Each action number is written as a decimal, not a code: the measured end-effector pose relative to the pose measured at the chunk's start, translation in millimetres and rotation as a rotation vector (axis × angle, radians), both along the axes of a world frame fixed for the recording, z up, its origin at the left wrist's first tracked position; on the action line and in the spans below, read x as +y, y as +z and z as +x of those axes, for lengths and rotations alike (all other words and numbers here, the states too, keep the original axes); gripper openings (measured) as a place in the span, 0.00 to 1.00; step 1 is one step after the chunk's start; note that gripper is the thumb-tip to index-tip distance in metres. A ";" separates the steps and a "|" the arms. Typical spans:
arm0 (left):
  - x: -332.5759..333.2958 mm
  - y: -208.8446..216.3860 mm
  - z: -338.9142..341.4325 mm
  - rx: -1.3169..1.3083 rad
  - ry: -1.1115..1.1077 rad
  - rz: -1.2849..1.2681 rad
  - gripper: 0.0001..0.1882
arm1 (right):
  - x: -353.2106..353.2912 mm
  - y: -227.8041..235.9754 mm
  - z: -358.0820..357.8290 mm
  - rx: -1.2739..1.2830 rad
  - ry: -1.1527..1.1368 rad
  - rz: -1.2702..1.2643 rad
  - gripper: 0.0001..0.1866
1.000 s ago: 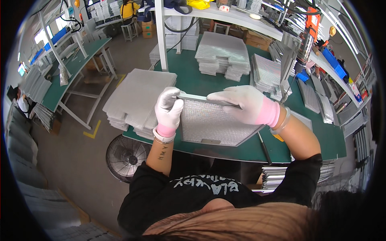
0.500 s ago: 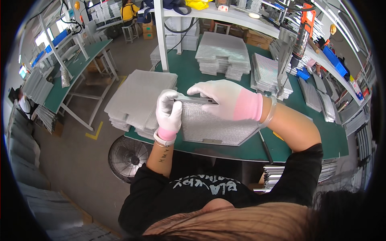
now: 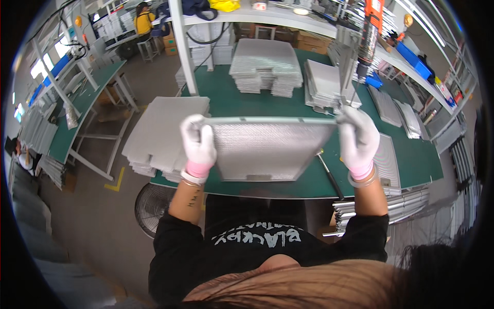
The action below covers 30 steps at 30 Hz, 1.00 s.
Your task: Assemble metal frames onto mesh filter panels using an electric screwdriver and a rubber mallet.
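Holding a silver mesh filter panel (image 3: 265,149) up over the green table (image 3: 411,154), left hand (image 3: 198,144) gripping its 9 o'clock edge, right hand (image 3: 357,139) its 3 o'clock edge. Could slip and bend if one glove lets go.

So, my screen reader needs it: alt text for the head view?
Two gloved hands, left hand and right hand, hold a silvery mesh filter panel by its ends over a green bench. Stacks of panels lie on the bench.
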State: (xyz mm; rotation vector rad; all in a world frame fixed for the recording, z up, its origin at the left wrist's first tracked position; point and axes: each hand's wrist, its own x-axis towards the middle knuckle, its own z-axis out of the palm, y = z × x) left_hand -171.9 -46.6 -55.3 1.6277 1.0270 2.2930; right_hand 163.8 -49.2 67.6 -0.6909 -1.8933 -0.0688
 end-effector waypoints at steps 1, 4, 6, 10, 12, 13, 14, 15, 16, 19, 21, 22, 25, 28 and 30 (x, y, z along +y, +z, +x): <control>1.7 20.6 0.1 0.025 -0.063 0.021 0.18 | 4.0 -36.2 28.0 0.227 -0.093 -0.114 0.16; 0.0 104.5 13.4 0.622 0.016 0.206 0.18 | 25.3 -159.9 91.4 -0.145 -0.481 -0.379 0.19; 8.2 154.5 57.8 1.118 -0.107 0.474 0.17 | 3.2 -236.5 110.2 -0.586 -0.817 -0.680 0.20; 44.1 98.7 142.6 1.628 -0.236 0.424 0.19 | 8.9 -261.6 110.9 -0.607 -0.799 -0.874 0.17; 49.8 82.2 153.3 1.612 -0.209 0.441 0.17 | 2.5 -266.5 129.4 -0.550 -0.793 -0.937 0.16; 50.3 77.7 155.0 1.595 -0.161 0.441 0.16 | -1.8 -264.5 144.0 -0.397 -0.664 -0.904 0.16; 48.7 72.8 156.2 1.595 -0.172 0.452 0.16 | -5.3 -264.2 154.4 -0.248 -0.533 -0.864 0.16; 45.1 68.3 154.1 1.543 -0.109 0.339 0.15 | -15.6 -217.7 147.0 -0.135 -0.374 -1.087 0.15; 44.0 66.5 154.9 1.483 -0.053 0.235 0.15 | -30.7 -169.5 139.8 0.005 -0.231 -1.203 0.14; 55.7 58.0 160.8 1.354 -0.024 0.356 0.15 | -66.0 -63.4 137.5 0.090 0.060 -1.089 0.23; 60.5 57.4 159.4 1.346 -0.006 0.342 0.17 | -76.9 -17.8 135.8 0.075 0.046 -0.972 0.27; 60.1 55.9 157.3 1.345 -0.005 0.343 0.17 | -82.4 -2.9 134.0 -0.002 -0.013 -0.793 0.29; 62.2 49.7 158.7 1.316 0.052 0.344 0.18 | -86.2 3.0 114.0 0.043 -0.150 -0.536 0.29; 64.2 42.9 166.9 1.229 0.093 0.314 0.19 | -77.4 -19.3 109.8 -0.841 -0.352 -0.479 0.30; 62.9 37.9 167.9 1.160 0.134 0.283 0.19 | -77.3 -17.6 104.6 -0.683 -0.286 -0.493 0.30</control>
